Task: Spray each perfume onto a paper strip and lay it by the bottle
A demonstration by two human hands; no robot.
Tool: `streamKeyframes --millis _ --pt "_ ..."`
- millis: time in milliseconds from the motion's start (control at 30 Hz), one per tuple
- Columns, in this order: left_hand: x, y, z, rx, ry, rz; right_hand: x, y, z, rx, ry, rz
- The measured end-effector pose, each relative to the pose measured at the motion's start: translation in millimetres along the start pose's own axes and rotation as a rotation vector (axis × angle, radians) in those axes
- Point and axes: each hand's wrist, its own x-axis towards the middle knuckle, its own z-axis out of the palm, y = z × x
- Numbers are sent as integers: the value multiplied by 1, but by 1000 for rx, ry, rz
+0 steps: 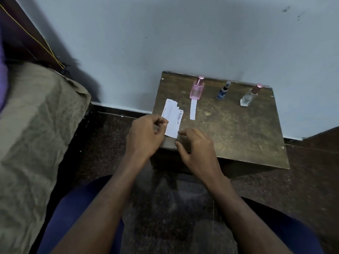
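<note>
Already one white paper strip [193, 109] lies before the pink square bottle [197, 89]. Now the left hand [146, 133] seemingly pinches a strip from the fanned paper stack [172, 119]; the right hand [194, 145] hovers loosely open, empty. Next: the blue bottle [222, 91].
</note>
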Motion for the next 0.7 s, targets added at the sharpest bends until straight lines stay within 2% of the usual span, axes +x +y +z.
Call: streamKeyframes --millis 167,400,700 --pt "40 -1 -2 3 106 14 42 6 12 -76 -34 -117" --pt "60 1 11 4 68 -4 54 10 29 -194 -161 -127" --pt "61 -8 11 -48 61 -25 52 8 32 -202 -72 -186"
